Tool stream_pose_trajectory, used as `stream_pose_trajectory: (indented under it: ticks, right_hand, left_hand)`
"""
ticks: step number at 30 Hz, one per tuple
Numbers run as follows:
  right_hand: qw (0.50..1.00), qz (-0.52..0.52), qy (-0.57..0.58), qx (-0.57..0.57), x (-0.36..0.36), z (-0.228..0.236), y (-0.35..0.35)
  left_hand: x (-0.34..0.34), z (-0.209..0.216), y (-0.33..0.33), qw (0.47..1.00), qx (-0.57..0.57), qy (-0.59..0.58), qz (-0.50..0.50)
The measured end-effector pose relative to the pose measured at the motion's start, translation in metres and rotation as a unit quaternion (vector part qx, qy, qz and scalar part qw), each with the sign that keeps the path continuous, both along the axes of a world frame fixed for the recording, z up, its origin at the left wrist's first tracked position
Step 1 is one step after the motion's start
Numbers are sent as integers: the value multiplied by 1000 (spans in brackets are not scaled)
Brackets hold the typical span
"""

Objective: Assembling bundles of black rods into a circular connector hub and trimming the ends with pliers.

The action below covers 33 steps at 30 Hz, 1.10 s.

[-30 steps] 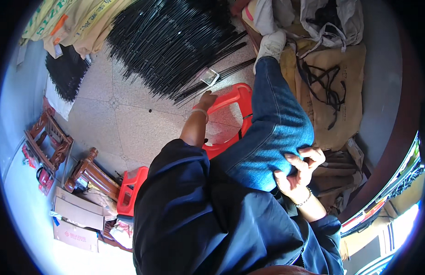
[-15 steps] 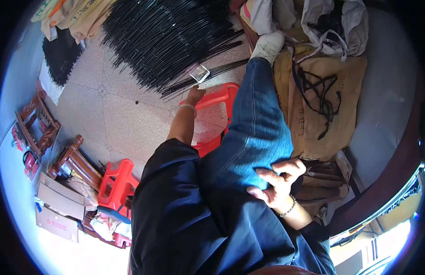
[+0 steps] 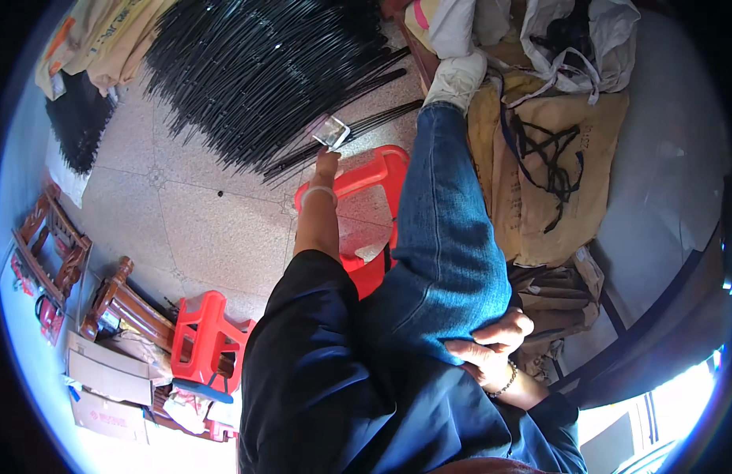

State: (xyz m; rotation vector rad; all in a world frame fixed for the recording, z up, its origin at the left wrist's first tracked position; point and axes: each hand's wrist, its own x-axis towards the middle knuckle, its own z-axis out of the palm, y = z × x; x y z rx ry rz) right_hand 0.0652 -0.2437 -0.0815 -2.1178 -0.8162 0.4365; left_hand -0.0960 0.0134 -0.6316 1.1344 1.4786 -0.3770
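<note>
My left hand (image 3: pixel 327 164), a pale band at its wrist, reaches down past the red plastic stool (image 3: pixel 354 183) to the floor. Its fingertips meet the near edge of a small clear box with a white rim (image 3: pixel 332 133); whether they grip it is too small to tell. That box sits against the near edge of a big spread of thin black rods (image 3: pixel 263 75). My right hand (image 3: pixel 496 345), a beaded bracelet on its wrist, rests on my leg in blue jeans (image 3: pixel 461 237). Its fingers are bent, the thumb is apart from them, and it holds nothing.
Brown sacks (image 3: pixel 551 174) with a tangle of black strap (image 3: pixel 551 170) lie right of my leg. White bags (image 3: pixel 579 47) stand at the far right. Toward the left are another red stool (image 3: pixel 200 336), cardboard boxes (image 3: pixel 109 371), wooden furniture (image 3: pixel 54 245) and a smaller black bundle (image 3: pixel 80 122).
My left hand has moved slightly closer to the clear box, meeting its edge. The fingers of my right hand have curled in more on my leg. The whole view has shifted a little.
</note>
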Motion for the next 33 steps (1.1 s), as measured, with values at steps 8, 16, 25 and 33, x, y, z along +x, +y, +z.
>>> stream_pose_trajectory:
  ticks: [8,16,25,33]
  right_hand:
    - [999,-6,-17,-43,16,-11,-8]
    - [999,12,1,-39,15,-15,-14]
    - [999,28,2,-20,11,-17,-16]
    - [999,34,20,-34,4,-24,-25]
  left_hand:
    - [81,21,-71,970,-172,-2,172]
    - [90,30,-72,951,-199,-18,238]
    - [96,23,-64,934,-206,-69,284]
    - [108,42,-74,934,-182,-32,306]
